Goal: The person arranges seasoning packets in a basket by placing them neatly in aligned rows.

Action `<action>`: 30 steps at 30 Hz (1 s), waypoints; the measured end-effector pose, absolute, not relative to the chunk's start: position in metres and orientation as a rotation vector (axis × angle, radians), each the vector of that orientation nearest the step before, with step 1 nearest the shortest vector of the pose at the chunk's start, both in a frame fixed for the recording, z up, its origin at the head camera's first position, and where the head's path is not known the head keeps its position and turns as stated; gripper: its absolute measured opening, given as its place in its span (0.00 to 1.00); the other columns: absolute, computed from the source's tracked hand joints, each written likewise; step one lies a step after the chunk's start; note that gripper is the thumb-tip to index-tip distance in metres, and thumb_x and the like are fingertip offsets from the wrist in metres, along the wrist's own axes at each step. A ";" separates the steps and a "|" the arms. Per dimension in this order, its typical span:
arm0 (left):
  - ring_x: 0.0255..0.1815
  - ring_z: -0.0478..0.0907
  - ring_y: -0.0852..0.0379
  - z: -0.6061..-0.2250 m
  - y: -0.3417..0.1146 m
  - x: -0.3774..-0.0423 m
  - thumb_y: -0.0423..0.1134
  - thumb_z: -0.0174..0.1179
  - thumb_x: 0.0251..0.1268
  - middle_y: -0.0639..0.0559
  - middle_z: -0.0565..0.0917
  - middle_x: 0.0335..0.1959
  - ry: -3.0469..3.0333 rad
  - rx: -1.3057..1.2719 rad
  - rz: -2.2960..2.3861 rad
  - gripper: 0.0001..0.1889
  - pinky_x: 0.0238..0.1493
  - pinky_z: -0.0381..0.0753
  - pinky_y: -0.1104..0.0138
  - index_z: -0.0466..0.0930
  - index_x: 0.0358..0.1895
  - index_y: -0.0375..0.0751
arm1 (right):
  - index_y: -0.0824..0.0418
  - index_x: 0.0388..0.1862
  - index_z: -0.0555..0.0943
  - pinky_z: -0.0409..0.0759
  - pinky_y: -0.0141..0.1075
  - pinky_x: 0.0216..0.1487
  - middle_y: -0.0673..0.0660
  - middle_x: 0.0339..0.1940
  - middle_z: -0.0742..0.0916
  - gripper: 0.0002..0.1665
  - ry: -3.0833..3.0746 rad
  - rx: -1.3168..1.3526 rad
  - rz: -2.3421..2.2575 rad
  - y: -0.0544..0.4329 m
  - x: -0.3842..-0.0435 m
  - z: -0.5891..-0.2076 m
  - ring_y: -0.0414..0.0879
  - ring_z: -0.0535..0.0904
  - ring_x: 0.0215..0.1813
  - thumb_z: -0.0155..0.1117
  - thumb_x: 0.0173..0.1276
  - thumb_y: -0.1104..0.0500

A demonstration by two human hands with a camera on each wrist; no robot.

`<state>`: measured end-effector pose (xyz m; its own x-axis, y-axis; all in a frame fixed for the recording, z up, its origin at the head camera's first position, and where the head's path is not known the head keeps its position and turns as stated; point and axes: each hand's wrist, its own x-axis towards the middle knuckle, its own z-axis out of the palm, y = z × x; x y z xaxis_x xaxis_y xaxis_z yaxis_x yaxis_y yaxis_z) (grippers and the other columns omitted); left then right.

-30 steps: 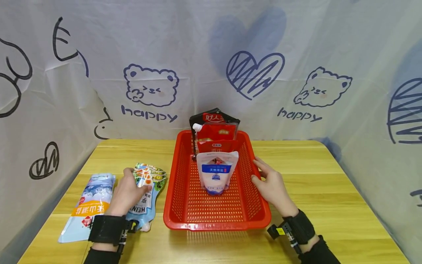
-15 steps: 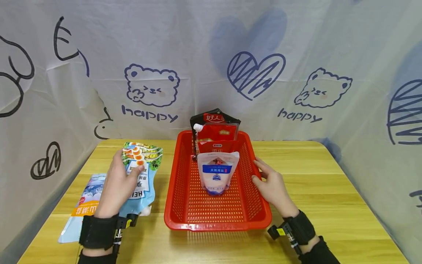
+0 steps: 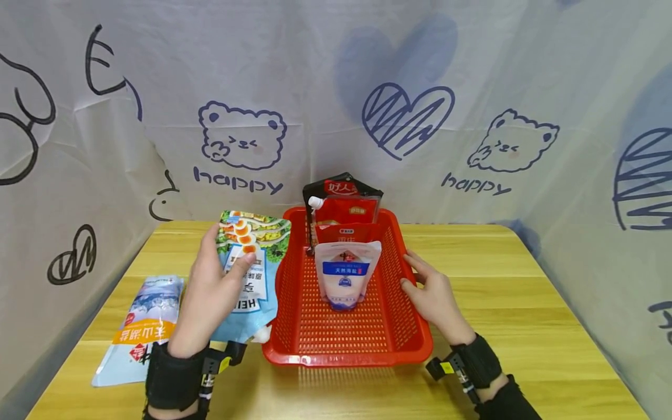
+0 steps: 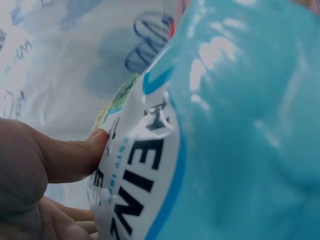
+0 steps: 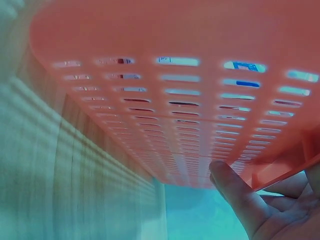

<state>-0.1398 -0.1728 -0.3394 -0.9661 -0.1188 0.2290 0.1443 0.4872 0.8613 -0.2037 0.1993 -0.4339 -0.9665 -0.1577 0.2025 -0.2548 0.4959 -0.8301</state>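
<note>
My left hand (image 3: 210, 291) holds a light-blue Heinz spout pouch (image 3: 265, 268), its thumb across the printed front and the fingers behind. The pouch is raised, with its white cap at the lower end and salad pictures on top; it overlaps the left rim of the red plastic basket (image 3: 346, 359). In the left wrist view, the thumb (image 4: 75, 157) presses beside the lettering. My right hand (image 3: 436, 291) grips the basket's right rim. In the right wrist view, its thumb (image 5: 232, 187) lies against the slotted outer wall.
Inside the basket stand a white-and-blue salt pouch (image 3: 344, 283), red pouches (image 3: 349, 210) and a black packet (image 3: 341, 178) in a row. A blue-and-orange bag (image 3: 142, 332) lies flat on the wooden table (image 3: 488, 262), left of my left hand. A printed cloth (image 3: 325, 87) hangs behind.
My left hand has lifted the Heinz pouch off the table and carried it rightward to the basket's left rim. The right hand and basket have stayed in place.
</note>
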 end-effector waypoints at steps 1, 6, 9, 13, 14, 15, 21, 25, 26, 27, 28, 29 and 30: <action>0.68 0.71 0.38 -0.339 -0.168 -0.139 0.39 0.58 0.79 0.31 0.64 0.76 -2.477 -0.045 -1.487 0.42 0.70 0.72 0.41 0.41 0.84 0.37 | 0.69 0.78 0.67 0.90 0.43 0.40 0.64 0.81 0.68 0.33 -2.629 0.366 1.480 0.200 -0.204 -0.434 0.64 0.85 0.58 0.59 0.75 0.69; 0.60 0.78 0.41 -0.340 -0.147 -0.137 0.37 0.59 0.79 0.34 0.73 0.67 -2.493 -0.143 -1.518 0.40 0.58 0.83 0.47 0.44 0.84 0.38 | 0.69 0.78 0.68 0.90 0.43 0.40 0.65 0.80 0.69 0.33 -2.638 0.390 1.447 0.203 -0.205 -0.433 0.65 0.85 0.58 0.61 0.76 0.68; 0.61 0.77 0.42 -0.342 -0.138 -0.136 0.36 0.59 0.78 0.35 0.73 0.67 -2.494 -0.197 -1.523 0.40 0.61 0.81 0.46 0.46 0.83 0.38 | 0.69 0.78 0.67 0.90 0.45 0.41 0.68 0.79 0.70 0.34 -2.654 0.404 1.447 0.205 -0.206 -0.430 0.67 0.85 0.58 0.63 0.76 0.67; 0.63 0.75 0.42 -0.344 -0.130 -0.135 0.36 0.60 0.77 0.37 0.72 0.69 -2.513 -0.254 -1.530 0.39 0.65 0.78 0.45 0.48 0.83 0.38 | 0.68 0.79 0.67 0.89 0.50 0.44 0.71 0.74 0.75 0.34 -2.664 0.384 1.455 0.208 -0.206 -0.422 0.69 0.83 0.60 0.62 0.77 0.66; 0.63 0.75 0.42 -0.344 -0.129 -0.134 0.36 0.61 0.77 0.37 0.72 0.69 -2.520 -0.265 -1.531 0.39 0.65 0.78 0.45 0.49 0.83 0.38 | 0.67 0.78 0.67 0.88 0.51 0.47 0.71 0.73 0.76 0.33 -2.656 0.378 1.436 0.208 -0.206 -0.419 0.68 0.82 0.61 0.62 0.77 0.66; 0.63 0.76 0.43 -0.344 -0.127 -0.134 0.36 0.61 0.77 0.37 0.72 0.69 -2.534 -0.269 -1.530 0.39 0.64 0.79 0.45 0.49 0.83 0.38 | 0.67 0.78 0.68 0.87 0.53 0.49 0.71 0.72 0.76 0.33 -2.640 0.373 1.421 0.208 -0.206 -0.415 0.68 0.81 0.63 0.62 0.77 0.66; 0.56 0.79 0.45 -0.343 -0.122 -0.131 0.37 0.61 0.77 0.37 0.73 0.70 -2.595 -0.284 -1.541 0.40 0.56 0.85 0.51 0.49 0.83 0.38 | 0.65 0.72 0.75 0.82 0.58 0.60 0.65 0.69 0.80 0.27 -2.480 0.436 1.300 0.198 -0.196 -0.379 0.62 0.80 0.65 0.62 0.76 0.66; 0.56 0.79 0.46 -0.344 -0.119 -0.130 0.37 0.62 0.76 0.39 0.74 0.68 -2.600 -0.324 -1.539 0.41 0.58 0.83 0.50 0.49 0.84 0.41 | 0.61 0.69 0.79 0.86 0.54 0.56 0.60 0.64 0.82 0.23 -2.422 0.528 1.268 0.185 -0.186 -0.354 0.55 0.83 0.59 0.64 0.76 0.64; 0.56 0.79 0.47 -0.344 -0.119 -0.130 0.37 0.62 0.76 0.39 0.74 0.68 -2.600 -0.335 -1.537 0.41 0.58 0.83 0.50 0.49 0.84 0.41 | 0.61 0.68 0.79 0.86 0.53 0.55 0.59 0.63 0.82 0.23 -2.424 0.555 1.271 0.182 -0.183 -0.349 0.53 0.83 0.58 0.65 0.76 0.63; 0.55 0.79 0.47 -0.345 -0.118 -0.130 0.37 0.63 0.76 0.40 0.74 0.67 -2.598 -0.344 -1.537 0.41 0.58 0.83 0.50 0.49 0.84 0.42 | 0.60 0.68 0.79 0.87 0.51 0.54 0.59 0.62 0.83 0.23 -2.437 0.581 1.271 0.178 -0.181 -0.343 0.52 0.84 0.57 0.66 0.76 0.62; 0.56 0.78 0.47 -0.345 -0.118 -0.130 0.37 0.63 0.76 0.40 0.74 0.67 -2.597 -0.354 -1.537 0.41 0.59 0.82 0.50 0.49 0.83 0.42 | 0.60 0.68 0.79 0.87 0.48 0.53 0.58 0.62 0.83 0.23 -2.457 0.611 1.275 0.174 -0.179 -0.338 0.51 0.84 0.56 0.67 0.75 0.61; 0.56 0.78 0.47 -0.345 -0.117 -0.129 0.37 0.63 0.75 0.40 0.74 0.67 -2.594 -0.363 -1.531 0.41 0.59 0.81 0.50 0.50 0.83 0.42 | 0.59 0.68 0.79 0.87 0.47 0.52 0.57 0.62 0.83 0.24 -2.483 0.644 1.285 0.169 -0.177 -0.334 0.51 0.84 0.56 0.68 0.75 0.60; 0.56 0.77 0.47 -0.346 -0.117 -0.129 0.36 0.64 0.75 0.40 0.74 0.66 -2.592 -0.371 -1.530 0.41 0.59 0.81 0.50 0.50 0.83 0.42 | 0.58 0.68 0.79 0.88 0.45 0.52 0.57 0.62 0.83 0.25 -2.515 0.677 1.294 0.165 -0.175 -0.330 0.50 0.84 0.56 0.68 0.74 0.59</action>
